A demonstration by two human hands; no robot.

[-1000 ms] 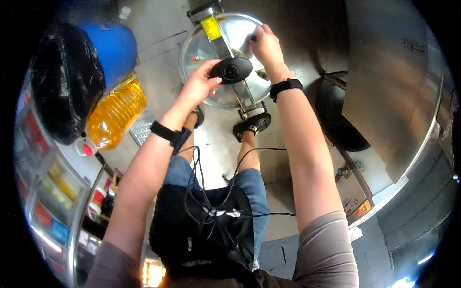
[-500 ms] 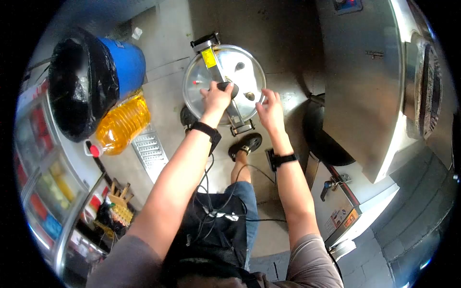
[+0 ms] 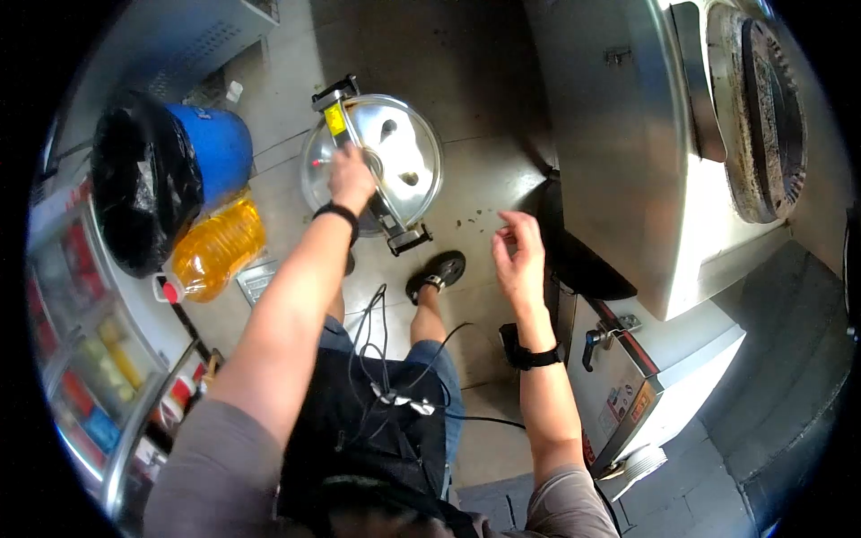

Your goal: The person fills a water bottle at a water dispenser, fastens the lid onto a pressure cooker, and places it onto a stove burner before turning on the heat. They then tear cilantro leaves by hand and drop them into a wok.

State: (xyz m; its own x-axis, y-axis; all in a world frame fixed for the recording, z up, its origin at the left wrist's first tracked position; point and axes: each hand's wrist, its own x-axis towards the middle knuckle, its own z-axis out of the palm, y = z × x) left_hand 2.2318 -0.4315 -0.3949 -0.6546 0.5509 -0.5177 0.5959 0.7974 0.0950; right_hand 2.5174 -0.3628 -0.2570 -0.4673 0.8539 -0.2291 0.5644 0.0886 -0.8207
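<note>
Over the crossbar [image 3: 381, 204] of a round, steel-lidded pot [image 3: 418, 143] on the floor [image 3: 484, 152], the left hand [image 3: 352, 177] reaches down with its fingers pointing away from the body. It is blurred, and it covers whatever lies beneath it, so I cannot tell whether it is closed on anything there. Just beyond that hand, a yellow label [image 3: 335, 119] sits on the crossbar, with a black clamp end [image 3: 335, 92] farther out; a second clamp end [image 3: 410, 238] lies nearer the body, to the hand's right. A small red piece [image 3: 317, 163] shows on the lid just left of the hand.

The right hand [image 3: 520, 260] hangs in the air, well apart from the pot, open with its fingers loosely bent. Close to its right is a dark, rounded pan [image 3: 578, 260], and past that a steel unit [image 3: 619, 152]. Nearer the body, on the same side, stands a white cabinet [image 3: 686, 345] with a black handle [image 3: 590, 350].

To the left of the left hand, a large bottle of yellow liquid [image 3: 220, 251] lies tilted beside a blue barrel [image 3: 215, 148] and a black bag [image 3: 143, 193]. A dark shoe [image 3: 437, 275] rests between the two hands, nearer the body.
</note>
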